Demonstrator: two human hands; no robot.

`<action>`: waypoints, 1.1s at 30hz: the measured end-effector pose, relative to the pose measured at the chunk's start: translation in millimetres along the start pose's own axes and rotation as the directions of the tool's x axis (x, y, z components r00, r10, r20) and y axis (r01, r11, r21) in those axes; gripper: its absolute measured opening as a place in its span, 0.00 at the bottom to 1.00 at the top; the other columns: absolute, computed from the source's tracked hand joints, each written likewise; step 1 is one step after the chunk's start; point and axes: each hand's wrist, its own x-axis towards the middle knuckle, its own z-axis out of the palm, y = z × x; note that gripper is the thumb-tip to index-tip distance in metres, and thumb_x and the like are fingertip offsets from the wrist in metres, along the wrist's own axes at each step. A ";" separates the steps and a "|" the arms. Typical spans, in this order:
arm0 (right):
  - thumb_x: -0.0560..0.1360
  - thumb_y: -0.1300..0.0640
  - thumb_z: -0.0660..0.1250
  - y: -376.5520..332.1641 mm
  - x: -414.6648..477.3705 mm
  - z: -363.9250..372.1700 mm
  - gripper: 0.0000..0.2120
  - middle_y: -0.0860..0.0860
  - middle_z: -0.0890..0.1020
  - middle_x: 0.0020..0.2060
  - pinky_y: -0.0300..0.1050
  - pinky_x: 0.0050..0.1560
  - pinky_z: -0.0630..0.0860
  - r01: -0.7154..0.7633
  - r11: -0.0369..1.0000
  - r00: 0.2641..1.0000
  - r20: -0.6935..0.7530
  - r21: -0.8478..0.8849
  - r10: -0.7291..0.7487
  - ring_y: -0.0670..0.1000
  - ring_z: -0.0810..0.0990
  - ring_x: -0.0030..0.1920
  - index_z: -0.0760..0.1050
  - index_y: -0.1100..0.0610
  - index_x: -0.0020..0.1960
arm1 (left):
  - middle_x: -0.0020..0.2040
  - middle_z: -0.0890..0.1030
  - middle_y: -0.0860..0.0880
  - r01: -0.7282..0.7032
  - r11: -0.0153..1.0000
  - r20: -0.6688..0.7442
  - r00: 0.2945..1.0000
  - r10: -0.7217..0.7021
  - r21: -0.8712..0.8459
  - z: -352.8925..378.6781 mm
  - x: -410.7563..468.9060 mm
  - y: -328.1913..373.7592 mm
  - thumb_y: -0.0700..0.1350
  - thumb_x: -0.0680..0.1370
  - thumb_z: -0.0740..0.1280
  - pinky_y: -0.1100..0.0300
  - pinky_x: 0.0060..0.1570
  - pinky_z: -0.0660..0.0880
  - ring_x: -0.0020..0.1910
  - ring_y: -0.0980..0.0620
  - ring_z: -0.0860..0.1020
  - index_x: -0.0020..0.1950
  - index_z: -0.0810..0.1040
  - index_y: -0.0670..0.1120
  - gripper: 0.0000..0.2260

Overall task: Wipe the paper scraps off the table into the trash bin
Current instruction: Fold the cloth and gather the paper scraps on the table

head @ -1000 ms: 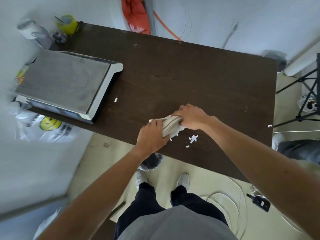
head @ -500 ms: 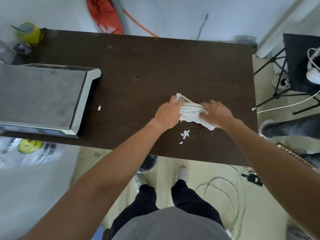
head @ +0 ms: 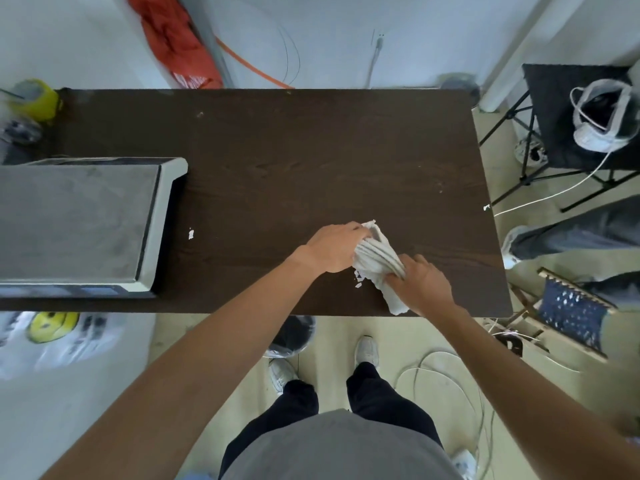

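Both my hands grip a bunched white cloth (head: 375, 255) over the dark brown table (head: 311, 161). My left hand (head: 334, 247) holds its far end and my right hand (head: 420, 284) holds its near end, with a loose tail hanging toward the front edge. A small heap of white paper scraps (head: 358, 278) lies just under the cloth, between my hands. One lone scrap (head: 190, 233) lies further left, near the scale. The trash bin (head: 292, 336), lined with a clear bag, stands on the floor under the table's front edge, left of my feet.
A big grey platform scale (head: 79, 220) fills the table's left side. A yellow cup (head: 36, 98) sits at the far left corner. On the floor are white cables (head: 446, 372), a wooden frame (head: 571, 313), another person's leg (head: 571, 237) and a black stand (head: 575, 116) at the right.
My hands have turned the cloth from lying sideways to running diagonally: the right hand came nearer the front edge, the left stays at the far end. The cloth now touches the scrap heap.
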 end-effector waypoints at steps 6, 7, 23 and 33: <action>0.77 0.45 0.62 -17.9 -17.9 15.4 0.14 0.53 0.76 0.47 0.49 0.44 0.69 -0.031 0.995 0.999 0.031 0.098 0.028 0.61 0.78 0.47 0.74 0.54 0.55 | 0.76 0.70 0.50 -0.007 0.999 0.012 1.000 0.007 -0.051 0.1 -21.5 -11.8 0.38 0.80 0.64 0.50 0.66 0.70 0.71 0.47 0.72 0.77 0.65 0.53 0.26; 0.76 0.44 0.61 -18.6 -17.9 15.2 0.14 0.53 0.76 0.46 0.49 0.44 0.69 -0.051 0.991 0.998 0.037 0.121 0.047 0.61 0.78 0.47 0.73 0.53 0.55 | 0.77 0.68 0.50 0.013 0.997 -0.005 1.000 -0.013 -0.078 1.9 -24.6 -14.2 0.37 0.81 0.63 0.50 0.67 0.69 0.73 0.47 0.70 0.79 0.63 0.54 0.28; 0.75 0.49 0.66 -30.9 -21.6 -27.3 0.12 0.48 0.83 0.48 0.54 0.53 0.77 -0.045 0.833 0.998 -0.006 0.552 0.058 0.52 0.80 0.50 0.79 0.49 0.57 | 0.53 0.85 0.45 0.236 0.216 0.138 0.910 -0.391 -0.947 11.2 -51.9 11.0 0.41 0.83 0.64 0.58 0.55 0.80 0.52 0.48 0.85 0.61 0.81 0.40 0.10; 0.77 0.45 0.65 -25.3 -26.2 -32.2 0.10 0.50 0.77 0.44 0.51 0.43 0.76 0.068 0.958 0.993 -0.109 0.280 -0.039 0.51 0.78 0.41 0.76 0.51 0.52 | 0.51 0.87 0.47 0.401 0.553 0.164 0.889 -0.428 -0.731 24.3 -69.6 2.7 0.44 0.79 0.69 0.54 0.59 0.78 0.48 0.51 0.86 0.60 0.83 0.44 0.11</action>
